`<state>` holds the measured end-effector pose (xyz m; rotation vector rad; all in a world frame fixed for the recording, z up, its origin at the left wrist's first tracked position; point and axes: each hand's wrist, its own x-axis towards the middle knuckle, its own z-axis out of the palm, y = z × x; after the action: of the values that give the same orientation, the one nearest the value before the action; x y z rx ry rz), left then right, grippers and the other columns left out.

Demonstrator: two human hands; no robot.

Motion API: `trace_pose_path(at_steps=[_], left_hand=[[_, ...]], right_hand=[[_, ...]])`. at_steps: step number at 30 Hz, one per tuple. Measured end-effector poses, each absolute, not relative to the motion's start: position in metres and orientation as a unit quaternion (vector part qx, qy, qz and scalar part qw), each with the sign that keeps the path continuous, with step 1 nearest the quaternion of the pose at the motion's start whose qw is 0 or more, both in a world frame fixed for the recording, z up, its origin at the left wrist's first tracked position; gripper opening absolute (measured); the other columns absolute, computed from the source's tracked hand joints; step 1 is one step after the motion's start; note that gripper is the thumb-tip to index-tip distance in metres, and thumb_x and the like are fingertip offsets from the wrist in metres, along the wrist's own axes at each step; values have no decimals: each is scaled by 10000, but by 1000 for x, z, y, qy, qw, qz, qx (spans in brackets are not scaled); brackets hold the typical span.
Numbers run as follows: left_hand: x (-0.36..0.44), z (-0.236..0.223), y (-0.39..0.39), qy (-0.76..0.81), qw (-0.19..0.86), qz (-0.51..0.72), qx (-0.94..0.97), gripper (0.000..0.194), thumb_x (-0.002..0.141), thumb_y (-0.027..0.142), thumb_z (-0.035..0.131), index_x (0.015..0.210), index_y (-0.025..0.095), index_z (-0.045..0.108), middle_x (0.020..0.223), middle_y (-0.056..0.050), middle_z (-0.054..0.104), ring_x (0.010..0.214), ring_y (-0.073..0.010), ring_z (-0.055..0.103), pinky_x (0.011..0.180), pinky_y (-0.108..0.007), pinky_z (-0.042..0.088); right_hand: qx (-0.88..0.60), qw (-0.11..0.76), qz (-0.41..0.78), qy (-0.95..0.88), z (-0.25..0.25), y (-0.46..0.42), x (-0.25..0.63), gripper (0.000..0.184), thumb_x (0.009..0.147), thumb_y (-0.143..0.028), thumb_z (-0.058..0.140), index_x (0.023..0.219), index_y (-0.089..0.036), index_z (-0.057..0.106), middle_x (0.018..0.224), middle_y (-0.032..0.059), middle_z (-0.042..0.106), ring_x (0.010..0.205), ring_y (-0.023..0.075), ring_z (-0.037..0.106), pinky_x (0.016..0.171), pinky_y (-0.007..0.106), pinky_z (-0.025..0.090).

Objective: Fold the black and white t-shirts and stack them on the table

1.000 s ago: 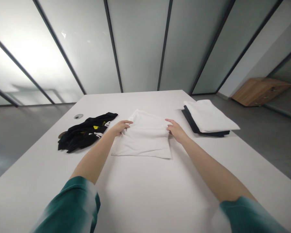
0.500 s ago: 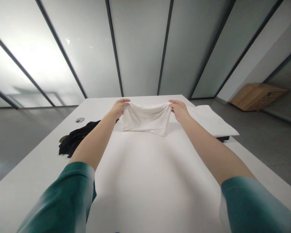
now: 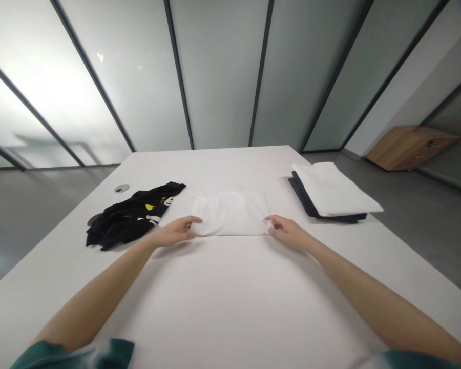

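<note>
Black printed garment (image 3: 128,215) at far left, what state?

Bunched, not folded, so I'd call that one left to do. My left hand (image 3: 174,231) is just right of it, arm stretched low and flat, fingers loosely together at the near left corner of the white garment (image 3: 230,214). Can't tell if they pinch.

Where's the white garment?

Middle of the white table (image 3: 230,292), folded into a flat band. Looks mostly done.

Right hand?

My right hand (image 3: 288,232) mirrors the left, fingers slightly curled at the near right corner, grip unclear. Further right, a folded white cloth (image 3: 332,188) sits on a dark folded garment (image 3: 306,201), both apparently done.
</note>
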<state>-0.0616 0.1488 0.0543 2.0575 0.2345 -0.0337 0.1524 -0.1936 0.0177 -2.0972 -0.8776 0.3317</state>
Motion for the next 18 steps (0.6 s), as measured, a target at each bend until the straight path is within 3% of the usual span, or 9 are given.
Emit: trace_pose_path(at_steps=[3, 5, 11, 15, 18], left_hand=[[-76, 37, 161, 132, 539, 14, 832, 560, 668, 449, 765, 1179, 252, 645, 955, -55, 729, 908, -225, 665, 850, -341, 507], [-66, 30, 172, 178, 529, 85, 826, 525, 695, 444, 734, 1154, 216, 620, 914, -63, 733, 861, -223, 675, 837, -348, 508], [1, 22, 173, 304, 360, 103, 876, 320, 772, 430, 674, 1004, 213, 644, 794, -64, 723, 868, -273, 693, 819, -347, 483], [34, 19, 152, 337, 259, 93, 900, 356, 794, 381, 674, 1108, 222, 616, 1032, -122, 736, 1100, -318, 643, 921, -374, 444], [42, 19, 145, 316, 248, 116, 908, 321, 834, 256, 594, 1154, 237, 598, 1115, -118, 714, 1112, -308, 630, 941, -383, 432]], right_hand=[[-832, 420, 150, -331, 6, -204, 149, 336, 780, -357, 632, 1091, -242, 691, 858, 27, 706, 804, 210, 640, 754, 330, 493], [-838, 439, 139, -292, 5, -200, 158, 291, 801, -339, 617, 1066, -233, 675, 859, 30, 719, 782, 202, 647, 760, 326, 497], [-893, 389, 88, -209, 7, -153, 199, 324, 797, -300, 636, 1104, -199, 648, 968, 81, 738, 860, 216, 676, 830, 331, 483], [-924, 321, 52, -202, 3, -124, 214, 385, 746, -213, 631, 1129, -182, 650, 979, 105, 728, 912, 254, 661, 844, 347, 470], [-922, 321, 23, -214, -1, -117, 217, 396, 698, -129, 576, 1076, -203, 667, 924, 81, 714, 893, 251, 643, 831, 345, 468]])
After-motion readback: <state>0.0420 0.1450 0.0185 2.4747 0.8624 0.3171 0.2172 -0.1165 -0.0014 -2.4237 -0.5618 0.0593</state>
